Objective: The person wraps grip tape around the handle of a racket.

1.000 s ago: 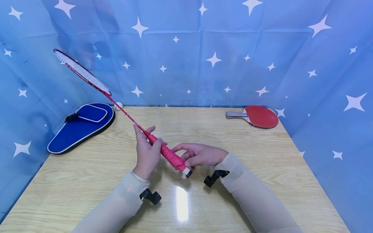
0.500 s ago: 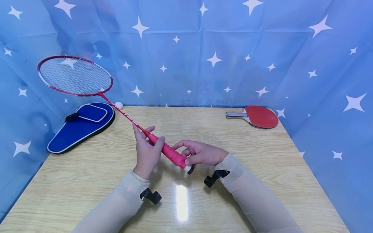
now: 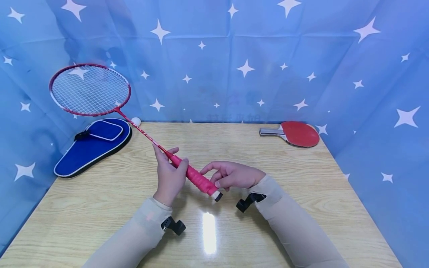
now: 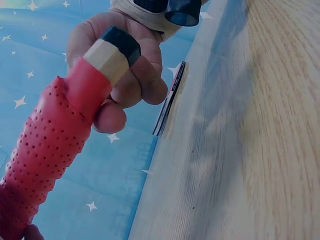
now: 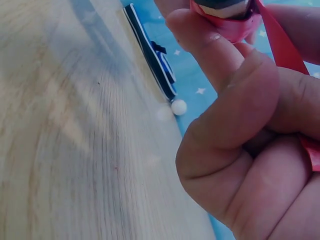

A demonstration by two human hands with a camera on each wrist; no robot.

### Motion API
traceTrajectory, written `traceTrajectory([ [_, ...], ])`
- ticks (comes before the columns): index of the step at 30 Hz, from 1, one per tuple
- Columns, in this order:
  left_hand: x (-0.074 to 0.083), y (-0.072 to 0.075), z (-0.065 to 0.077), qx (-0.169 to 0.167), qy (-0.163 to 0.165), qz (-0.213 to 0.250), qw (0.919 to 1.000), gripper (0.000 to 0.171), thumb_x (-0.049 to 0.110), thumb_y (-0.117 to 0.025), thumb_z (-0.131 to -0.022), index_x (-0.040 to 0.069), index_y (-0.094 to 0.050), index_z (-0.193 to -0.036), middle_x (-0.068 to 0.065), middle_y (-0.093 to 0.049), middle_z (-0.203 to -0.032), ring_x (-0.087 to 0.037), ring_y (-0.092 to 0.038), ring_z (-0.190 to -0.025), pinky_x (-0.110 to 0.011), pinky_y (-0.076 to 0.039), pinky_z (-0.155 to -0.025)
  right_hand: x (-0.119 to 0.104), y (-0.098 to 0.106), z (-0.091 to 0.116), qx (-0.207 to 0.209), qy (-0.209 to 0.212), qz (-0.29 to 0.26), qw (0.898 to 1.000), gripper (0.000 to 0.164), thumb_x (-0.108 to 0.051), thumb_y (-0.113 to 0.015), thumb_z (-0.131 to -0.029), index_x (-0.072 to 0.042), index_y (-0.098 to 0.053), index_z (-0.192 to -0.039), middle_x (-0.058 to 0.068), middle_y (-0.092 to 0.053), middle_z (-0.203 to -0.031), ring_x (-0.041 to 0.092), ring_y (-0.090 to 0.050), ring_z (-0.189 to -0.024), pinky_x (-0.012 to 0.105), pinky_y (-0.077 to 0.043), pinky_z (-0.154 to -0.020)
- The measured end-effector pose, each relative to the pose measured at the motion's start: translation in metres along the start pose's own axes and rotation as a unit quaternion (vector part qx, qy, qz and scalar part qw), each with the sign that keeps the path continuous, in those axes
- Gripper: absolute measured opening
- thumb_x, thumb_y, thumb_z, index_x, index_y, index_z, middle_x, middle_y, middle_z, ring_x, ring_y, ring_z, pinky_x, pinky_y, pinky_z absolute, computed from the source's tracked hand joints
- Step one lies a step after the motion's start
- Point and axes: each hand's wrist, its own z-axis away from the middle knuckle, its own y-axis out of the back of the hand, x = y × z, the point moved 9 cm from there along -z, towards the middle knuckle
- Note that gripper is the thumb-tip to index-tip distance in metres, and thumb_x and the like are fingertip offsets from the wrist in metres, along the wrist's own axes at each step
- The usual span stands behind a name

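Observation:
A red badminton racket [image 3: 137, 127] is held above the table, its head up at the left and its handle end toward the right. My left hand [image 3: 170, 180] grips the upper handle, with the thumb across the pink-red wrap. Near the butt, my right hand [image 3: 238, 175] pinches a loose strip of red grip tape [image 5: 282, 42], which runs from the handle into the curled fingers. In the left wrist view the perforated wrap [image 4: 55, 130] covers the handle almost to its end. Bare pale wood [image 4: 106, 62] and a black cap [image 4: 122, 44] show there.
A blue paddle case [image 3: 90, 152] lies at the table's back left, with a white ball [image 3: 136, 121] beside it. A red table tennis paddle [image 3: 299, 134] lies at the back right. Behind the wooden table [image 3: 285, 160] hangs a blue star-patterned curtain [image 3: 214, 74].
The racket has turned about its long axis: its head was nearly edge-on and now shows its strung face. My right hand has shifted slightly right. My left hand stays on the handle.

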Motion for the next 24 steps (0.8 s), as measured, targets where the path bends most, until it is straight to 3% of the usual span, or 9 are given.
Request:
traceTrajectory([
  [8, -0.0018, -0.0008, 0.0003, 0.006, 0.003, -0.009, 0.9999, 0.114, -0.001, -0.060, -0.093, 0.022, 0.025, -0.166, -0.004, -0.053, -0.142, -0.028, -0.062, -0.085, -0.025, -0.060, -0.072, 0.0012, -0.0055, -0.0023, -0.018, -0.001, -0.023, 1.000, 0.056, 0.001, -0.058, -0.099, -0.007, -0.044, -0.153, 0.014, -0.078, -0.114, 0.020, -0.056, -0.071, 0.028, -0.045, -0.063],
  [14, -0.0025, -0.0024, -0.0001, 0.001, 0.011, 0.003, 0.9999, 0.113, -0.004, -0.056, -0.090, 0.019, 0.023, -0.167, -0.006, -0.050, -0.144, -0.036, -0.063, -0.101, -0.026, -0.062, -0.077, 0.0007, -0.0079, -0.0031, -0.015, -0.008, -0.011, 1.000, 0.057, 0.000, -0.060, -0.098, -0.008, -0.043, -0.152, 0.014, -0.076, -0.112, 0.023, -0.058, -0.072, 0.028, -0.047, -0.065],
  [24, -0.0053, -0.0015, -0.0001, -0.002, 0.014, -0.019, 0.9997, 0.121, 0.014, -0.077, -0.094, 0.027, 0.018, -0.168, -0.003, -0.052, -0.142, -0.027, -0.066, -0.096, -0.028, -0.063, -0.074, 0.0001, -0.0040, -0.0022, 0.009, -0.023, 0.001, 1.000, 0.057, -0.001, -0.065, -0.095, -0.010, -0.044, -0.147, 0.017, -0.074, -0.110, 0.021, -0.071, -0.084, 0.031, -0.054, -0.070],
])
